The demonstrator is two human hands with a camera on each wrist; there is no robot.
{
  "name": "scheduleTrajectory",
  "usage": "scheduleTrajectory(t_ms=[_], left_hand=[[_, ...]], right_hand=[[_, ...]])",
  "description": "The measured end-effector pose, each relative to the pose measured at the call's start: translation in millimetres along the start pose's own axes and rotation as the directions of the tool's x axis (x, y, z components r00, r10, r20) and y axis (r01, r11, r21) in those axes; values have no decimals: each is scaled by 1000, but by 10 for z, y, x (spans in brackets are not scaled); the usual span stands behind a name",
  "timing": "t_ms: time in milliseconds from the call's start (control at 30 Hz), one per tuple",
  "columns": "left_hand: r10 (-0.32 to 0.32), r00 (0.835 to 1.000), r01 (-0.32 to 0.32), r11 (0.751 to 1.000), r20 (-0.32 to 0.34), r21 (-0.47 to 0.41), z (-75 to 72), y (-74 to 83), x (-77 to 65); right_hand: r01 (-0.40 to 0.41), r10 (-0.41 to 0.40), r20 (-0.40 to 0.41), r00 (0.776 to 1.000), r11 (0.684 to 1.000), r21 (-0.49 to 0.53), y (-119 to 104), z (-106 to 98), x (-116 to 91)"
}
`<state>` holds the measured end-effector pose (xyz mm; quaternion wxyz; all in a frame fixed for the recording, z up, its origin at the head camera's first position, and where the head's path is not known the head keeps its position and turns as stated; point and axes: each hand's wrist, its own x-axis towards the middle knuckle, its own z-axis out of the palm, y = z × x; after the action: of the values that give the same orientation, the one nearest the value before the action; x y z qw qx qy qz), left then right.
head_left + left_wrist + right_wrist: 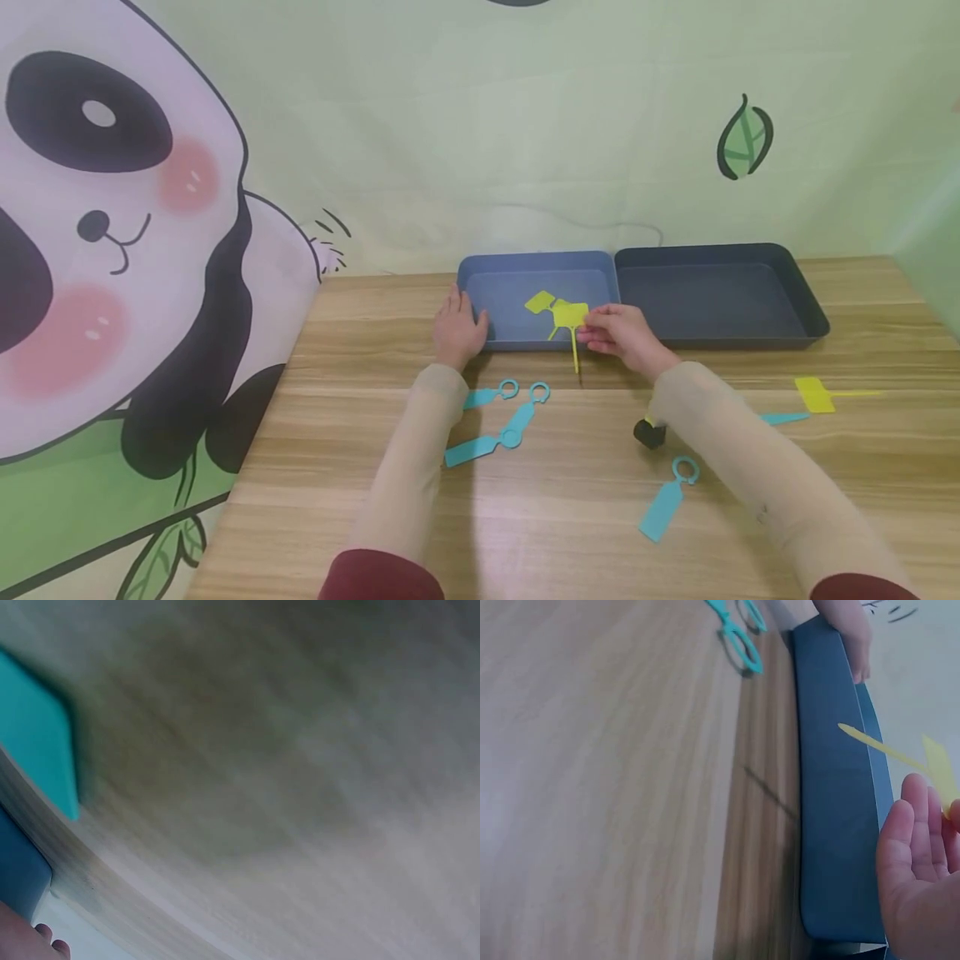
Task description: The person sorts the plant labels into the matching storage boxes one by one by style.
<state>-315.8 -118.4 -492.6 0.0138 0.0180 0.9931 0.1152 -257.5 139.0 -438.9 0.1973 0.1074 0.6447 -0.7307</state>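
Observation:
My right hand [622, 333] pinches the edge of a yellow T-shaped plant label [572, 315] between thumb and fingertips. Its thin stem points down across the front wall of the blue tray [510, 333]. Behind it, another yellow label [538, 302] shows over the tray floor, partly covered. In the right wrist view, the held label [892, 752] sits above the rim, the other fingers extended. My left hand [459, 329] rests at the tray's left rim, fingers fairly straight and thumb spread toward the inside; only a few fingertips [52, 939] enter the left wrist view.
A black tray [720, 337] adjoins on the right. Several teal ring-ended tags lie in front, among them a tag [468, 451] left and a tag [662, 510] right. A yellow label [813, 395] lies far right; a small black object [649, 433] shows beside the right sleeve.

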Motion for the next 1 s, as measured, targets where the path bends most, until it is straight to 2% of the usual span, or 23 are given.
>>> scheduleTrajectory(t_ms=[167,300,467,633,767,1000], left_hand=[[1,1000,-1,1000,-6,-7,-2,-2,-1],[-3,1000,3,1000,3,-9,-15,7,-10],[-5,1000,5,1000,7,-6,-50,23,-31],[4,1000,-4,1000,-9,6,-55,19,-43],[13,999,-13,1000,-30,-5,-37,8,-39],[13,1000,-13,1000,-26,-12,-34,14,-46]], right_hand=[[-11,12,-38,999,999,44,-48,27,71],[-35,43,-57,997,990,135,-87,40,119],[-72,90,-55,994,960,270,-111,37,169],[-80,97,-26,995,926,369,-116,36,228],[-85,102,-23,995,917,390,-116,60,278],[-98,132,-71,989,928,358,-126,115,317]])
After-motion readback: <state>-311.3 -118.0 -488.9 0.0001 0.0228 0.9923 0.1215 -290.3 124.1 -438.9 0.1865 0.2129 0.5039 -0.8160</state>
